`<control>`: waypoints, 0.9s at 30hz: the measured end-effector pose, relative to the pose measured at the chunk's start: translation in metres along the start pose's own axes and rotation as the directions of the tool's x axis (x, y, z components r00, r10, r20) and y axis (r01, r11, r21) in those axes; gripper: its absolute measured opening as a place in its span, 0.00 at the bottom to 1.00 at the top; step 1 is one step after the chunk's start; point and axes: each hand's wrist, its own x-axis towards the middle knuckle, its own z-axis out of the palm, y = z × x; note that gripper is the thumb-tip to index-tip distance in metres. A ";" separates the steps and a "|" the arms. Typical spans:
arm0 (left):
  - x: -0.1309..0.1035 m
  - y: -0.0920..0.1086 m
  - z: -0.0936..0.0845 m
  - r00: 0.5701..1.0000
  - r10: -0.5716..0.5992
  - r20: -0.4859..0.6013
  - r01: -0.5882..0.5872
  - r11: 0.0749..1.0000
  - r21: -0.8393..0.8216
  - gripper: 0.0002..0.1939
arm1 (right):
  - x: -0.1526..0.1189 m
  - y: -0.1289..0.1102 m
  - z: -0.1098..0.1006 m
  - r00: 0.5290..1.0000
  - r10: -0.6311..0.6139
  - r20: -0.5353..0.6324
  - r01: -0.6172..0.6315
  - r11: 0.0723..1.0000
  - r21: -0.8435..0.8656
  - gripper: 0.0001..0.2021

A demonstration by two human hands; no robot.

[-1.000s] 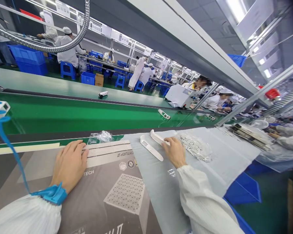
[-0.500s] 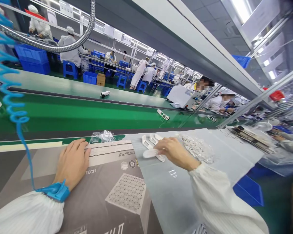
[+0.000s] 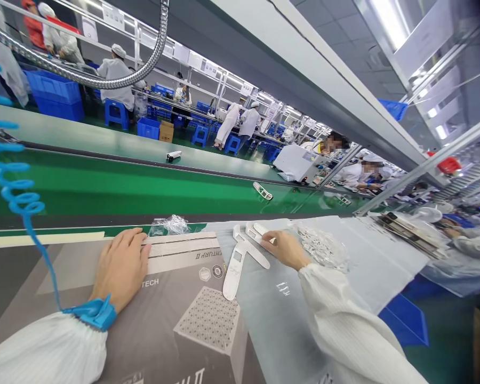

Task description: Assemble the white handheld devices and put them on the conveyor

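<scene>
My left hand (image 3: 122,264) lies flat on a grey printed cardboard box (image 3: 156,314), fingers stretched out, a blue wrist strap (image 3: 94,313) at its cuff. My right hand (image 3: 288,249) is curled, its fingertips pinched on the near end of a white plastic cover (image 3: 258,229) on the grey sheet (image 3: 264,320). Left of it lies another white cover (image 3: 257,255) with a square window. A third white cover (image 3: 234,273), also windowed, rests across the edge between box and sheet. The right fingertips partly hide the pinched piece.
A clear bag of small white parts (image 3: 322,246) sits right of my right hand. Crumpled clear plastic (image 3: 170,225) lies behind the box. On the green conveyor (image 3: 116,186) is a white casing with a circuit board (image 3: 263,191). A blue coiled cord (image 3: 14,184) hangs at left.
The white cover that was in my right hand now lies on the edge of the box and sheet. My right hand has moved slightly right, to another cover. My left hand stays in place.
</scene>
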 end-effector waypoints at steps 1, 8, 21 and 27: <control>0.000 0.000 0.000 1.000 0.001 0.004 -0.001 1.000 0.000 0.20 | -0.008 -0.007 0.003 1.000 0.008 -0.008 -0.008 1.000 0.020 0.11; 0.001 -0.003 -0.001 1.000 0.002 0.005 -0.002 1.000 -0.003 0.20 | -0.049 -0.069 0.037 0.998 -0.054 0.031 0.040 0.939 0.342 0.21; 0.000 -0.003 0.000 1.000 0.010 -0.010 -0.010 1.000 -0.015 0.21 | 0.008 0.052 0.000 0.960 0.220 -0.175 -0.216 0.975 0.045 0.12; 0.001 -0.005 0.000 1.000 0.012 0.006 -0.012 1.000 -0.004 0.22 | 0.003 0.092 0.012 0.931 0.359 -0.064 -0.348 0.927 0.137 0.08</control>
